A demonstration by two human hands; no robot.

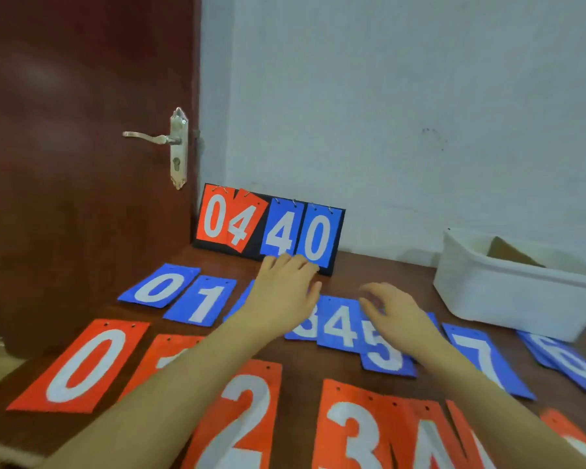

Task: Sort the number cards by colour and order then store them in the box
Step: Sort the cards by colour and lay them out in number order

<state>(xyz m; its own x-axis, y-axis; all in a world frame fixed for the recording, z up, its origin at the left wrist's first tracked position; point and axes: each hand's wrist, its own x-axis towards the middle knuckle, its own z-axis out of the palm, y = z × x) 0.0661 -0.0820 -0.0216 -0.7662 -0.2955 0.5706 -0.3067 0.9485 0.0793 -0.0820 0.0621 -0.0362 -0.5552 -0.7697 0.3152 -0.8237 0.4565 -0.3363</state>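
brown table (352, 282), red and blue number cards (339, 321).

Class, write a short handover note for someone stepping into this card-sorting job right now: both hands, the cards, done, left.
Left hand: open, fingertips at the foot of the scoreboard, which shows 04 40.
Right hand: open, hovering over the blue cards.
Blue cards lie in a row from 0 upward, red cards in a nearer row; both look roughly ordered.
White box at right: no cards visible inside.
Left: clear the scoreboard, box everything.
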